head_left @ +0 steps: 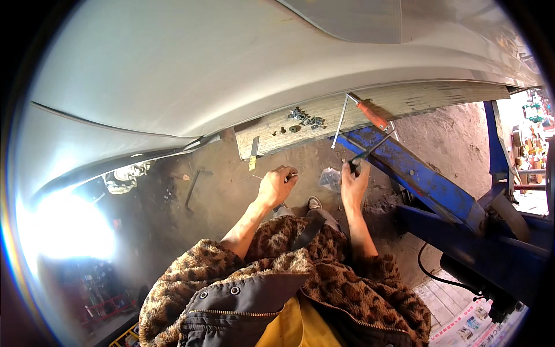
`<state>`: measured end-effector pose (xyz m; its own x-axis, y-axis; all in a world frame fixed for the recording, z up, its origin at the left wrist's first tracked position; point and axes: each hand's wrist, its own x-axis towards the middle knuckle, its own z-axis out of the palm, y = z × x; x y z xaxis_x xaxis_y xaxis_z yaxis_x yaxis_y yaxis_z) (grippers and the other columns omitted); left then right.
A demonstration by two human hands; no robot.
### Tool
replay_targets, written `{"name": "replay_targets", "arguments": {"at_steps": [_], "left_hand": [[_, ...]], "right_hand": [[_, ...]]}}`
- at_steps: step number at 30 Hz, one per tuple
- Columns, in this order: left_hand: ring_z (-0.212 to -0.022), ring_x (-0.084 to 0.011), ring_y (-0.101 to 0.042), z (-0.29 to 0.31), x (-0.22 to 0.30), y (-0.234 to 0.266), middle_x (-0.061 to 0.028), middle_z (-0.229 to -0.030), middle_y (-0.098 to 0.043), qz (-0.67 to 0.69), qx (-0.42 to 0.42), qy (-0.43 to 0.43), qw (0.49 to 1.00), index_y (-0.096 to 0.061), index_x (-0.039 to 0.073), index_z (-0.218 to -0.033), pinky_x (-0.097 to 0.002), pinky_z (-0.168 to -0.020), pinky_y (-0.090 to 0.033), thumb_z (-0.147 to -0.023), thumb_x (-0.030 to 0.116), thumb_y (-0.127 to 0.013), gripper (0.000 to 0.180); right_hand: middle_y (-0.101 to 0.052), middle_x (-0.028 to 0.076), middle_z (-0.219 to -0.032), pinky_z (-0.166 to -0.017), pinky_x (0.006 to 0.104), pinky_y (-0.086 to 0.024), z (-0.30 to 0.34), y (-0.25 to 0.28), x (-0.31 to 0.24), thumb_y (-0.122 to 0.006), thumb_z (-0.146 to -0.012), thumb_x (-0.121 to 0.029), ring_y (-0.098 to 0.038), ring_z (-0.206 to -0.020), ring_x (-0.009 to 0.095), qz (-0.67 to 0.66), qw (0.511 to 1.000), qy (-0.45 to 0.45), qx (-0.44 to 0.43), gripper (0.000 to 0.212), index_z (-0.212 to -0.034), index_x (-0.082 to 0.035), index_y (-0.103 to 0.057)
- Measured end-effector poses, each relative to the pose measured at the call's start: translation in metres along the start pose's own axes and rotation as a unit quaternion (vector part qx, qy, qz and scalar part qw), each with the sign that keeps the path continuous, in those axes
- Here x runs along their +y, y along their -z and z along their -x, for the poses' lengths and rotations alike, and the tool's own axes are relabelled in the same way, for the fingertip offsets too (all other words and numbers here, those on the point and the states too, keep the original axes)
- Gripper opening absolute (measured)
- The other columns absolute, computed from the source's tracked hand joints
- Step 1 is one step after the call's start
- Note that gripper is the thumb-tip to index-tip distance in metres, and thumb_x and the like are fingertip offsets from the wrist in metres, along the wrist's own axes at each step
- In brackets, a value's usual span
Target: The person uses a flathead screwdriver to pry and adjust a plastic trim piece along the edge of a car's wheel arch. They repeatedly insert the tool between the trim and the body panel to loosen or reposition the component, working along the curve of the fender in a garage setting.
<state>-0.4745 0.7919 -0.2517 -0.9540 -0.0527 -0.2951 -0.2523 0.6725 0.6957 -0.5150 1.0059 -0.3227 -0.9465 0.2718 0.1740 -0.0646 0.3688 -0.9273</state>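
Observation:
My right hand (354, 184) is closed round the dark handle of a screwdriver (374, 147), whose thin shaft slants up to the right over a blue steel arm. My left hand (277, 187) is curled at chest front, fingers pressed together; whatever they hold is hidden. Beyond both hands, a wooden board (260, 128) lies along the lower edge of a pale car body (191, 69). On it rest several small dark bolts and clips (306, 118) and a flat blade with a yellow end (254, 153). An orange-handled tool (373, 114) and a thin metal rod (341, 121) lie at its right.
The blue steel arm (416, 170) runs diagonally at the right, with a dark hose (430, 274) below. A clear plastic bag (330, 179) is near my right hand. A bright lamp (75, 225) glares at the left. A dark bent bar (192, 191) lies on the dirt floor.

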Motion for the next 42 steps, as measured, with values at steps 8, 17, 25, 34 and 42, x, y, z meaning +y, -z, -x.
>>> {"name": "replay_targets", "arguments": {"at_steps": [8, 17, 25, 34, 42], "left_hand": [[-0.080, -0.0313, -0.062, -0.044, -0.004, 0.026, -0.0117, -0.091, -0.063, -0.060, 0.136, -0.069, 0.986, -0.065, 0.009, -0.098, -0.0396, -0.069, -0.050, -0.082, 0.022, -0.063, 0.021], [-0.083, -0.0293, -0.061, -0.096, 0.007, 0.025, -0.0065, -0.098, -0.059, -0.212, 0.140, -0.101, 0.962, -0.065, 0.017, -0.106, -0.0391, -0.072, -0.050, -0.080, 0.029, -0.064, 0.029], [-0.078, -0.0298, -0.062, -0.101, 0.001, 0.022, -0.0072, -0.096, -0.059, -0.240, 0.152, -0.146, 0.948, -0.064, 0.012, -0.100, -0.0392, -0.068, -0.051, -0.083, 0.026, -0.060, 0.022], [-0.076, -0.0327, -0.062, -0.104, -0.010, 0.016, -0.0120, -0.096, -0.060, -0.236, 0.212, -0.176, 0.932, -0.061, 0.010, -0.101, -0.0404, -0.066, -0.052, -0.086, 0.022, -0.056, 0.020], [-0.069, -0.0397, -0.058, -0.085, -0.024, 0.029, -0.0175, -0.088, -0.060, -0.092, 0.368, -0.123, 0.917, -0.056, 0.005, -0.091, -0.0473, -0.060, -0.047, -0.088, 0.015, -0.053, 0.011]], "right_hand": [[-0.052, 0.007, -0.082, -0.051, 0.0251, -0.043, 0.061, 0.023, -0.022, -0.060, -0.086, -0.007, -0.051, -0.062, 0.011, -0.193, 0.959, -0.203, -0.051, 0.030, -0.109, -0.006, -0.040], [-0.061, 0.012, -0.084, -0.052, 0.0268, -0.046, 0.073, 0.045, -0.029, -0.061, -0.086, -0.010, -0.061, -0.063, 0.020, -0.267, 0.929, -0.254, -0.019, 0.043, -0.120, -0.002, -0.038], [-0.060, 0.015, -0.094, -0.064, 0.0295, -0.049, 0.095, 0.058, -0.042, -0.060, -0.082, -0.005, -0.062, -0.079, 0.023, -0.400, 0.858, -0.321, -0.041, 0.043, -0.120, 0.002, -0.042], [-0.056, 0.003, -0.063, -0.053, 0.0242, -0.042, 0.074, 0.032, -0.055, -0.062, -0.086, -0.021, -0.052, -0.056, 0.009, -0.229, 0.924, -0.285, -0.112, 0.021, -0.086, 0.000, -0.059], [-0.056, 0.010, -0.083, -0.065, 0.0398, -0.046, -0.008, -0.020, -0.048, -0.070, -0.072, -0.013, -0.057, -0.076, 0.032, 0.195, 0.953, 0.216, -0.084, 0.029, -0.099, -0.005, -0.059]]}}
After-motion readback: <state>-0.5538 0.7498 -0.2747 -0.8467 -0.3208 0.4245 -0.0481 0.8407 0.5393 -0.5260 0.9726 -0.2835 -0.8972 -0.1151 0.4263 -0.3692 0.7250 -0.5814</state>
